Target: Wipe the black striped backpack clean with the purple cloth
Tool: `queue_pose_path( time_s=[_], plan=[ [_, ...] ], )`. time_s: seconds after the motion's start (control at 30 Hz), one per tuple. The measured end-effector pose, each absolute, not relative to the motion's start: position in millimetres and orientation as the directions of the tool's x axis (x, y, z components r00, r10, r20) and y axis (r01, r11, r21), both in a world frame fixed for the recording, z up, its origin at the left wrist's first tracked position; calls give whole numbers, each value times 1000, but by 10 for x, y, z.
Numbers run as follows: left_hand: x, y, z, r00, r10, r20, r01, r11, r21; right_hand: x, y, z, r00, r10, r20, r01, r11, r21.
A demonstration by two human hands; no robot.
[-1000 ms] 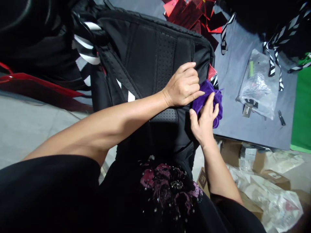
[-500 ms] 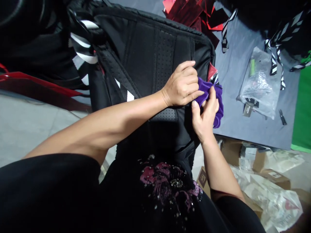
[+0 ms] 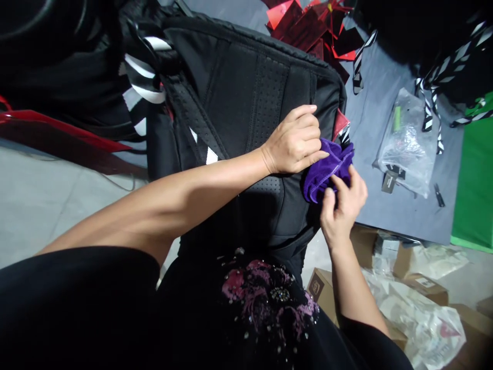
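A black backpack [image 3: 227, 92] lies with its padded back panel facing up. My left hand [image 3: 295, 140] rests over its right part, fingers curled and closed on the upper left edge of a bunched purple cloth [image 3: 327, 167]. Just to the lower right, my right hand [image 3: 342, 208] has bent fingers and thumb on the cloth's lower right side, gripping it loosely. Folds of the cloth hide some fingertips. Above it, a red tag [image 3: 340, 125] and a black-and-white striped piece [image 3: 344, 135] stick out at the bag's side.
Red card-like pieces [image 3: 300, 28] lie at the back. On the grey table [image 3: 393, 216] are a clear plastic bag [image 3: 408, 144], a small black tool [image 3: 439, 196] and striped cords [image 3: 358, 67]. Cardboard boxes [image 3: 323, 288] and plastic wrapping [image 3: 427, 313] lie below, right.
The purple cloth has been turned and now bunches lower, below my left hand. My right hand has shifted right and down around it. The whole view has shifted slightly.
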State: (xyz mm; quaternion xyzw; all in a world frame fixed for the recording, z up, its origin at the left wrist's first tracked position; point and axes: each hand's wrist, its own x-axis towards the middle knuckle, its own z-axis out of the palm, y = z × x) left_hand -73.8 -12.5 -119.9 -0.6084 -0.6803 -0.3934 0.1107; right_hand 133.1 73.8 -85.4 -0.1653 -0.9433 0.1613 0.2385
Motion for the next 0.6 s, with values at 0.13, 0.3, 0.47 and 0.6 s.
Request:
queue_pose_path(
  time_s=[0.13,0.3,0.47,0.6],
  plan=[
    [-730,-122,-1203,-249,718,650,909,-59,413,1143,782,-807,-940,314,130,275,928,-251],
    [-704,-151,-1134,-189,714,674,944,-56,325,1031,806,-764,-961,269,64,233,913,-336],
    [-694,-150,-1125,-203,736,646,927,-68,369,1037,762,-796,-939,331,98,273,885,-377],
    [-691,-155,-1112,-195,734,650,948,-29,316,1071,702,-821,-938,339,78,285,877,-388]
  ],
)
